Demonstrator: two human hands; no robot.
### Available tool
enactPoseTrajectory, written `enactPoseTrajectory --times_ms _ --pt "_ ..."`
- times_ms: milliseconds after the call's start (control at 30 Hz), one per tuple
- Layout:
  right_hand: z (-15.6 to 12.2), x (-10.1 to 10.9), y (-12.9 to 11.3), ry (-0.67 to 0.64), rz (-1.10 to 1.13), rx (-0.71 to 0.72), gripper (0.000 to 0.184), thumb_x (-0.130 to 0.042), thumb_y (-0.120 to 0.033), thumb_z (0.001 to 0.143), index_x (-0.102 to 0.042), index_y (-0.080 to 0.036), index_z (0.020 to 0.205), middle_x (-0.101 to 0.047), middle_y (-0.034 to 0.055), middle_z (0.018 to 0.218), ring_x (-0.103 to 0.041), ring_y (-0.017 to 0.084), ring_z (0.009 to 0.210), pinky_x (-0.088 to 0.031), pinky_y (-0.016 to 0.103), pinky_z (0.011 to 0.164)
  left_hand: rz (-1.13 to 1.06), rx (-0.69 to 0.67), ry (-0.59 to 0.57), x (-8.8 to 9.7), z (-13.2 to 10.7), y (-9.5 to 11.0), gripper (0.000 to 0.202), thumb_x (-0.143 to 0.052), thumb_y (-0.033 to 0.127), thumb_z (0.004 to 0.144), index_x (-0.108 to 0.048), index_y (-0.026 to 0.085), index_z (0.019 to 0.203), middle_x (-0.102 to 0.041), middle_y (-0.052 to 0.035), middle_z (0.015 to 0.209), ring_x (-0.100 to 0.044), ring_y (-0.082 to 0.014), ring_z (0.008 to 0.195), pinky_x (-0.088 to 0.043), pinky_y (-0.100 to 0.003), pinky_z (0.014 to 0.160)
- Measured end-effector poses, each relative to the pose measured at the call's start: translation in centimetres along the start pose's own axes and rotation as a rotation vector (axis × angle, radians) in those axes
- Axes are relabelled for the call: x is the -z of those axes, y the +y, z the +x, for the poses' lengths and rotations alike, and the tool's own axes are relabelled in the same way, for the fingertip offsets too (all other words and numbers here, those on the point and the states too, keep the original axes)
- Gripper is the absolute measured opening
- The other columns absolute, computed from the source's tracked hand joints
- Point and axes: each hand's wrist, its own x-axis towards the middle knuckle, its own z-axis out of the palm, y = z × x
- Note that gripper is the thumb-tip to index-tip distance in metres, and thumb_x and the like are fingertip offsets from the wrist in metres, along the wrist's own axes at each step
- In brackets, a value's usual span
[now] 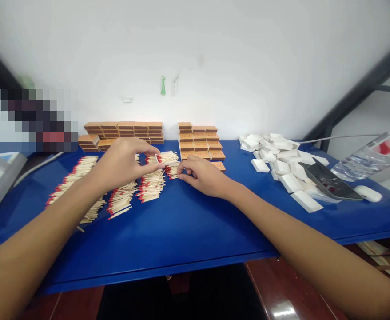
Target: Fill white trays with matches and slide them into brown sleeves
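Observation:
My left hand (123, 162) grips a small white matchbox tray (172, 162) between thumb and fingers, with red-tipped matches lying in it. Just right of and below that tray, my right hand (203, 177) has its thumb and fingertips pinched together at the ends of a small pile of matches (172, 171). How many matches the fingertips hold is hidden. Larger rows of matches (151, 186) lie on the blue table (181, 222) beneath and left of my left hand, their red heads mostly pointing left.
Orange-brown matchboxes (141, 126) are stacked along the wall, with a second stepped stack (200, 144) to their right. White trays (280, 153) are heaped at the right, beside a dark phone-like device (330, 180), a white mouse (368, 194) and a plastic bottle (371, 153).

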Motion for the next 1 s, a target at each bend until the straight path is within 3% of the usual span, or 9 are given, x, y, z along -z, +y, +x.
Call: enactPoseTrajectory --times_ms 200,533,700,1000 --pt "0.1 0.1 0.2 -0.003 -0.003 -0.024 0.009 -0.067 -0.016 0.101 -0.067 -0.019 0.093 -0.062 0.0031 0.091 -0.054 0.018 0.08 -0.038 0.03 0.074 0.013 -0.02 -0.024 -0.1 0.0 0.2 0.033 -0.071 0.057 0.096 -0.085 0.028 0.103 -0.086 -0.0041 0.102 -0.078 -0.024 0.094 -0.055 -0.036 0.087" --pt "-0.4 2.1 -1.3 0.071 0.007 -0.016 0.009 -0.066 -0.02 0.104 -0.066 -0.02 0.095 -0.063 0.0044 0.095 -0.054 0.018 0.08 -0.04 0.033 0.076 0.025 -0.076 -0.061 -0.6 -0.1 -0.3 0.037 -0.071 0.055 0.098 -0.085 0.022 0.105 -0.085 -0.0063 0.1 -0.078 -0.025 0.093 -0.054 -0.037 0.084" --pt "-0.3 1.9 -1.5 0.187 0.009 0.01 0.006 -0.067 -0.021 0.103 -0.065 -0.021 0.097 -0.062 0.0038 0.094 -0.053 0.019 0.081 -0.041 0.034 0.077 -0.054 -0.097 -0.094 -1.2 -0.2 0.8 0.041 -0.079 0.06 0.093 -0.086 0.024 0.11 -0.085 -0.0055 0.1 -0.077 -0.0232 0.087 -0.053 -0.034 0.077" --pt "-0.3 1.7 -1.5 0.204 0.007 0.06 0.011 -0.06 -0.025 0.107 -0.065 -0.021 0.097 -0.06 0.004 0.094 -0.053 0.019 0.082 -0.039 0.033 0.078 -0.198 -0.019 -0.139 -1.3 -0.4 1.9 0.043 -0.082 0.061 0.09 -0.087 0.024 0.111 -0.084 -0.0035 0.095 -0.074 -0.0199 0.079 -0.05 -0.031 0.07"
